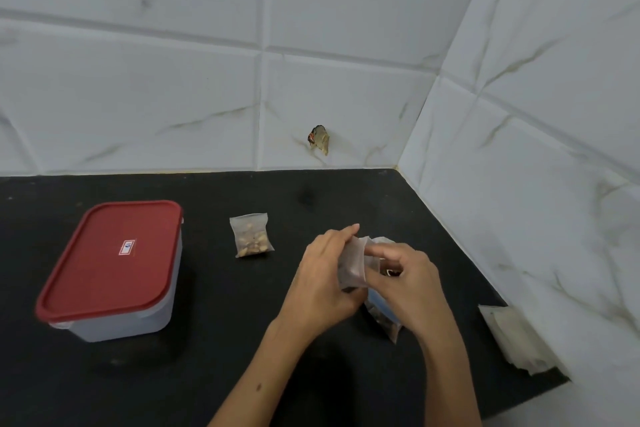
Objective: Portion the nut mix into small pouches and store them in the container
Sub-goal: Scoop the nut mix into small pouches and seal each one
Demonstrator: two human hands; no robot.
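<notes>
Black stone forms the bench [242,340], which fills the lower part of the view and meets a corner of white marble-patterned wall tiles [173,97] behind and on the right.

Toward the left of the bench stands a rectangular translucent plastic container [131,316] with a red lid [107,257] closed on top; a small white label sits in the middle of the lid.

Near the middle, well apart from the container, a small clear pouch [251,235] lies flat with nuts visible inside it.

Right of centre, both hands work close together above the bench. The left hand [325,284] grips a small empty-looking translucent pouch [353,264], fingers curled round its side. The right hand [412,281] pinches the same pouch from the other side, the index finger stretched across toward its upper edge. Whether the pouch mouth is open cannot be told.

Just beneath and behind the hands stands a larger bag of nut mix [384,319], partly hidden by them; brown contents show through its lower part.

At the far right, against the wall, lies a stack of flat empty pouches [516,336].

On the back wall, just above the bench edge, a small crumpled scrap [319,139] is stuck to the tile.
</notes>
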